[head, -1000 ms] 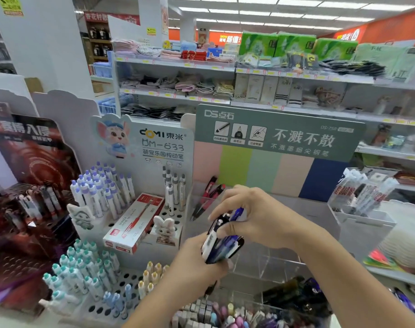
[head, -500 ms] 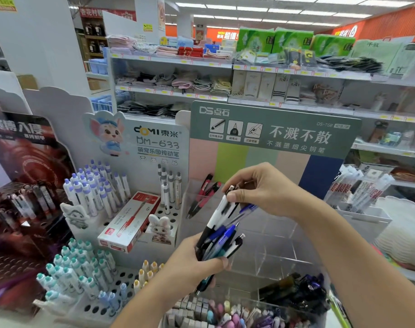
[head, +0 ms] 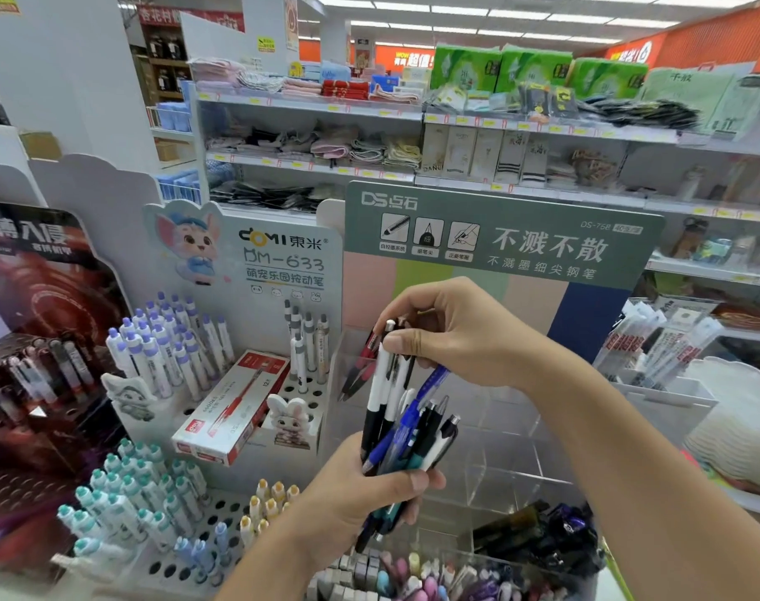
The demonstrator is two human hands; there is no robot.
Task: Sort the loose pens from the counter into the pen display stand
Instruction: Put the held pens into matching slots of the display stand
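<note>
Our left hand (head: pixel 361 492) still grips the bundle of pens (head: pixel 406 440), while our right hand (head: pixel 452 336) has risen, pinching a white-and-black pen (head: pixel 380 383) half clear of it. We judge it bound for the clear acrylic stand (head: pixel 499 461) just behind.

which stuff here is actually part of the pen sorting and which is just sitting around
In the job: left hand gripping the pen bundle; right hand pinching a white pen; clear display stand.

Lying about: red pen box; purple-capped pens; teal-capped pens.
</note>
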